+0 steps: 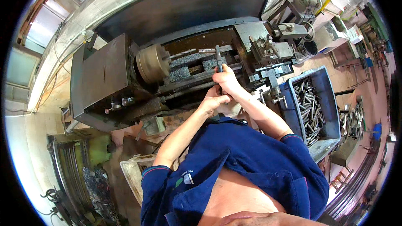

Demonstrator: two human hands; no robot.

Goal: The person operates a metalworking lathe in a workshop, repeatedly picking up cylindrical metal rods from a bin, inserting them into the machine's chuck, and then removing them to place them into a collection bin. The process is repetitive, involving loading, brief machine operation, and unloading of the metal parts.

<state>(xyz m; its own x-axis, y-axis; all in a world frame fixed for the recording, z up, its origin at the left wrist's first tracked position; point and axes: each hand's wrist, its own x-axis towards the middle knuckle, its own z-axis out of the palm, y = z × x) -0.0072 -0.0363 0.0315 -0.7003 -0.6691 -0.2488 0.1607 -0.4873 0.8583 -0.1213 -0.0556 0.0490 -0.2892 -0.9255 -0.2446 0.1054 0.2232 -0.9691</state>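
Gripping a dark, slim tool: right hand, fingers wrapped round its shaft. Tool stands out beyond the hand, its grey upper end over the bed of a lathe, between chuck and tool post. Left hand just below the right, close to the body, fingers curled inward; cannot tell whether they are clamped on the tool's lower end, as the contact is hidden.

Chuck, round and brownish, to the left of the hands, on the side of the boxy headstock. Grey chips heaped on the bed near the chuck. Tool post to the right of the tool, well apart from the chuck. Blue bin at the lathe's right front, holding many short metal pieces, lying jumbled. Dark panel upright behind the lathe.
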